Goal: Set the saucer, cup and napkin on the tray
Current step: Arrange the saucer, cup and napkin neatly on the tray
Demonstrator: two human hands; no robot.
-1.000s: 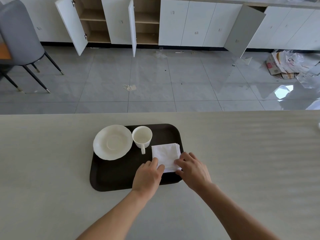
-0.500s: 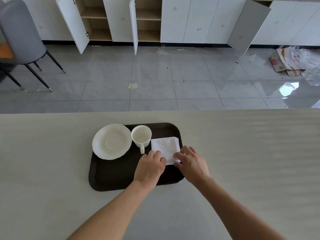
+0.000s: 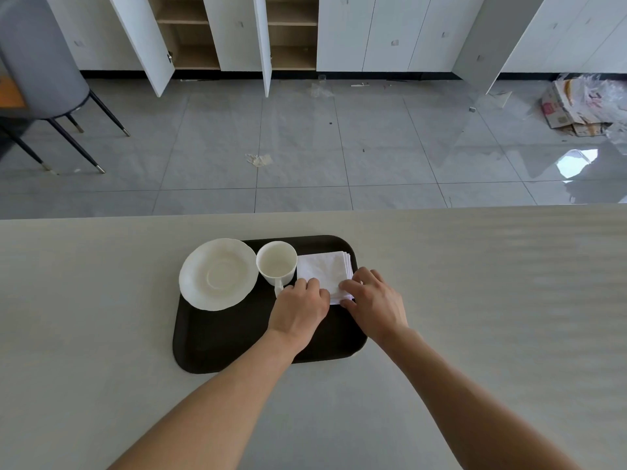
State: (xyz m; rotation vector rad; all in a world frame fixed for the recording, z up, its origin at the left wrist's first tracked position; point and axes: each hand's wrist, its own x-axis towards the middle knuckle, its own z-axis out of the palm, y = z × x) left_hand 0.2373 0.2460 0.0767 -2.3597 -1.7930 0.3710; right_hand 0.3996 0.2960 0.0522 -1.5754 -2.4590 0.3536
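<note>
The dark tray (image 3: 217, 347) sits on the pale table (image 3: 475, 300) straight ahead of you, and everything else is placed from it. In its far left corner lies the white saucer (image 3: 219, 273), its left rim reaching out past the tray's edge. Just to the right of the saucer, along the tray's far side, stands the white cup (image 3: 276, 262), upright, its handle turned toward you. In the tray's far right corner lies the folded white napkin (image 3: 322, 270), flat, its layered edges facing the tray's right rim.

Both your hands are over the near edge of that napkin. Your left hand (image 3: 300, 313) lies knuckles up, fingers curled down onto the napkin's near left corner, just beside the cup's handle; you cannot tell from here whether those fingers pinch the cloth or only press on it. Your right hand (image 3: 375, 305) covers the napkin's near right corner, its fingers (image 3: 351, 284) on top of the cloth and the thumb at the folded edge below, apparently nipping that corner. The two hands are close together but not touching, with a strip of napkin showing between them.
</note>
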